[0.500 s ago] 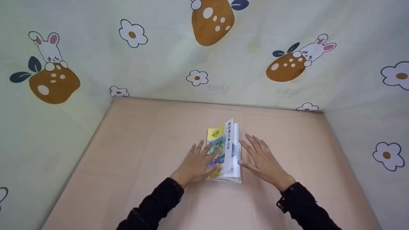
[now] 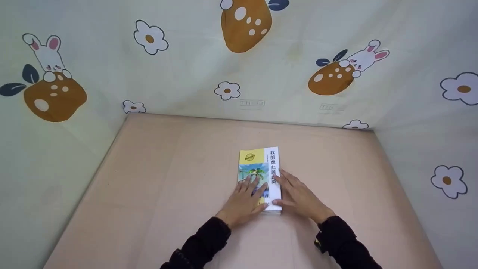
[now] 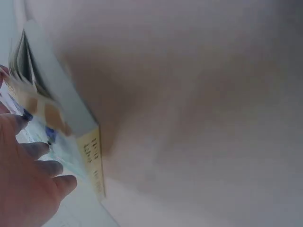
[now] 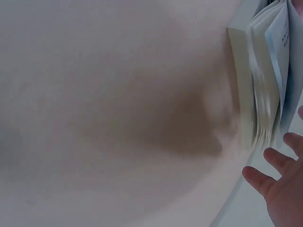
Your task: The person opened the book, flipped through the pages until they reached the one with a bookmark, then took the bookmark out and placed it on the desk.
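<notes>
While both hands (image 2: 244,201) (image 2: 298,200) press flat with straight fingers, the book (image 2: 260,164) runs lengthwise away beneath them.

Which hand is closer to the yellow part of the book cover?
Left. The left hand lies flat on the picture just below the yellow part; the right hand rests on the white strip beside it.

Even soft light; head view sharp; wrist views blurred, shadowed.
</notes>
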`<act>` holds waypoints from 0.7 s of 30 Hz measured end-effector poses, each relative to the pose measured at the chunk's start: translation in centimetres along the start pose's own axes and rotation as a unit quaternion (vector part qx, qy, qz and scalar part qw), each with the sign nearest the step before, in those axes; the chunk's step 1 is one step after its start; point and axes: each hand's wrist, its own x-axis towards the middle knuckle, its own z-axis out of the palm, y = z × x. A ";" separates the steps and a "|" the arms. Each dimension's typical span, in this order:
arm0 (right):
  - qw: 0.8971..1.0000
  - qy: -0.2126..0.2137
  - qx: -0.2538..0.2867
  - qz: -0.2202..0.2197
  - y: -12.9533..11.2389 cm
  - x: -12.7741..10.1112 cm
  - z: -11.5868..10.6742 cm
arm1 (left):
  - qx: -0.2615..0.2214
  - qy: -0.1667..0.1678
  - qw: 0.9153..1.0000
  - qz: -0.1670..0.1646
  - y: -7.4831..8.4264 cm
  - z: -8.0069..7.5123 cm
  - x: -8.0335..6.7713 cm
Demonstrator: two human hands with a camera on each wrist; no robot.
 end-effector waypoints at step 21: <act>0.993 -0.075 0.088 0.037 1.8 0.0 2.0 | 0.029 -0.010 0.999 -0.009 0.1 1.5 0.1</act>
